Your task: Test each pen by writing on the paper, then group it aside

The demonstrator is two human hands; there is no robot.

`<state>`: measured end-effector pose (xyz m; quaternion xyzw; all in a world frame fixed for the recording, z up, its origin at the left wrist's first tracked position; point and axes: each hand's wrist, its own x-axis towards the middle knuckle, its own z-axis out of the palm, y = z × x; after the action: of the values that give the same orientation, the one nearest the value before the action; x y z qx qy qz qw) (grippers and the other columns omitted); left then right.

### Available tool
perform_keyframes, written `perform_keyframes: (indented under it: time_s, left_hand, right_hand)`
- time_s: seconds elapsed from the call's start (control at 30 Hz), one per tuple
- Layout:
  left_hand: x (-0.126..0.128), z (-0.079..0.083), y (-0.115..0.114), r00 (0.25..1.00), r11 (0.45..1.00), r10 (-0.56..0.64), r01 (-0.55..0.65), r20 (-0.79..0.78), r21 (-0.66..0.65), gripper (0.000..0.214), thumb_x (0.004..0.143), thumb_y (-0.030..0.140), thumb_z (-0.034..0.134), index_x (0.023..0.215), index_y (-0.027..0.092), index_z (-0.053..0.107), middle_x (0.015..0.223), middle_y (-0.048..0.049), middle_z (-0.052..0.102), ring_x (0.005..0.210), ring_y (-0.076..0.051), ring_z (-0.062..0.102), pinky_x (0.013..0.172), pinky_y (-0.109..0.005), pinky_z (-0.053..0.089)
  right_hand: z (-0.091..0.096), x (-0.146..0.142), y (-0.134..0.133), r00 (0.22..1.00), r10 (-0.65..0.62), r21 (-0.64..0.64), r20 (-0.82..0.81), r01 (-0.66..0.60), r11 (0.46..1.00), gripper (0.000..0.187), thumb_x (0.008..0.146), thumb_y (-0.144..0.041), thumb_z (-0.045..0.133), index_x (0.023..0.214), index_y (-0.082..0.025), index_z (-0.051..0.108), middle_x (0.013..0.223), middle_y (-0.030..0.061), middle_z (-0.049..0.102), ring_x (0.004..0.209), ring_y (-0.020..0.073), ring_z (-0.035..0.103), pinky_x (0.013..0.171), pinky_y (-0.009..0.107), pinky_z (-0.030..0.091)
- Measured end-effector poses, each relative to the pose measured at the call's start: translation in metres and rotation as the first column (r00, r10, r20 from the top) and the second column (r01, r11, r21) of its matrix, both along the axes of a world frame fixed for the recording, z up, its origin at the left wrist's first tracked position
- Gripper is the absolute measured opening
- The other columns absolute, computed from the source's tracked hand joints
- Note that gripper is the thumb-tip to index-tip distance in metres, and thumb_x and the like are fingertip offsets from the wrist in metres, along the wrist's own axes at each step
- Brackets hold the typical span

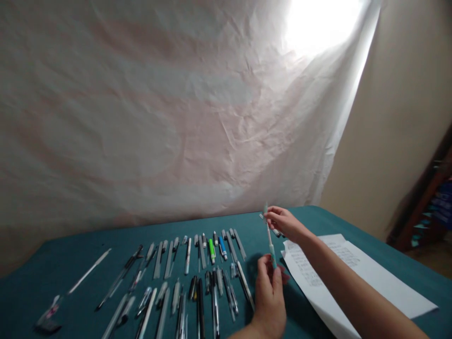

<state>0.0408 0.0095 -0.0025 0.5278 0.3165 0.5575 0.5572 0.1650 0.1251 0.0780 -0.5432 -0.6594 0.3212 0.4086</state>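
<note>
My left hand pinches the lower end of a slim white and teal pen and holds it upright above the teal table. My right hand has its fingers closed around the pen's upper end, near the cap. Both hands hover just right of the rows of pens. Some small item lies on the table behind my right hand, partly hidden.
Several pens lie in two rough rows across the tablecloth, among them a green one and a blue one. A long white pen lies apart at the left. Printed sheets of paper lie at the right. A white sheet hangs behind.
</note>
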Motion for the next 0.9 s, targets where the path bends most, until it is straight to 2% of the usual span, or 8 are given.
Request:
perform_keyframes:
  time_s: [0.07,0.1,0.2,0.4,0.53,0.7,0.9]
  left_hand:
    - [0.0,0.002,-0.001,1.0,1.0,-0.012,0.012,0.005,0.001,0.033,0.086,0.038,0.042,0.112,0.016,0.043,0.099,-0.0088,0.056,0.085,-0.018,0.056,0.077,-0.03,0.044]
    - [0.0,0.002,-0.001,1.0,1.0,-0.023,0.023,0.006,0.002,0.033,0.086,0.039,0.042,0.111,0.016,0.043,0.098,-0.0084,0.057,0.085,-0.017,0.056,0.077,-0.03,0.044]
    - [0.0,0.002,-0.002,0.999,0.999,-0.042,0.042,-0.005,0.002,0.033,0.087,0.04,0.041,0.11,0.017,0.043,0.092,-0.0066,0.057,0.079,-0.016,0.056,0.076,-0.029,0.044]
    - [0.0,-0.002,-0.001,0.998,0.999,-0.037,0.038,-0.056,0.019,0.031,0.088,0.038,0.04,0.111,0.017,0.042,0.09,-0.006,0.057,0.078,-0.015,0.055,0.076,-0.029,0.043]
    - [0.001,-0.002,0.0,0.998,0.999,-0.027,0.029,-0.065,0.017,0.032,0.088,0.038,0.04,0.111,0.016,0.043,0.092,-0.0066,0.057,0.078,-0.015,0.055,0.077,-0.03,0.042]
    - [0.001,-0.002,-0.001,0.998,0.999,-0.024,0.025,-0.054,0.022,0.034,0.087,0.039,0.04,0.111,0.016,0.043,0.092,-0.007,0.058,0.077,-0.015,0.056,0.077,-0.03,0.042]
    - [0.0,0.0,-0.003,0.998,1.0,-0.023,0.023,-0.053,0.005,0.035,0.086,0.041,0.041,0.11,0.016,0.045,0.091,-0.0066,0.058,0.078,-0.015,0.055,0.077,-0.029,0.042]
  right_hand:
    - [0.013,0.01,-0.015,0.956,0.041,0.043,-0.29,-0.03,0.999,0.02,0.076,-0.037,0.052,0.078,-0.018,0.045,0.058,-0.0044,0.049,0.045,0.0057,0.044,0.045,0.017,0.036]
    - [0.018,0.013,-0.022,0.923,0.06,0.054,-0.381,-0.043,0.998,0.023,0.074,-0.038,0.056,0.076,-0.019,0.043,0.057,-0.005,0.048,0.044,0.0053,0.043,0.043,0.017,0.034]
    - [0.028,0.016,-0.04,0.872,0.082,0.069,-0.483,-0.055,0.996,0.029,0.07,-0.041,0.063,0.074,-0.019,0.044,0.056,-0.0056,0.047,0.043,0.0049,0.041,0.041,0.017,0.032]
    - [0.033,0.009,-0.053,0.913,0.091,0.124,-0.398,-0.044,0.991,0.033,0.07,-0.045,0.064,0.085,-0.017,0.053,0.059,-0.0043,0.048,0.046,0.0059,0.042,0.041,0.018,0.034]
    - [0.035,0.008,-0.055,0.936,0.105,0.134,-0.337,-0.063,0.989,0.033,0.069,-0.045,0.063,0.084,-0.017,0.054,0.063,-0.0042,0.049,0.047,0.0055,0.042,0.043,0.019,0.035]
    - [0.035,0.01,-0.058,0.959,0.119,0.097,-0.255,-0.097,0.991,0.033,0.07,-0.045,0.062,0.081,-0.016,0.053,0.062,-0.004,0.048,0.048,0.0053,0.042,0.043,0.019,0.035]
    - [0.04,0.014,-0.064,0.958,0.2,0.025,-0.207,-0.199,0.98,0.03,0.071,-0.043,0.063,0.076,-0.015,0.051,0.062,-0.0032,0.049,0.053,0.0071,0.047,0.047,0.02,0.038]
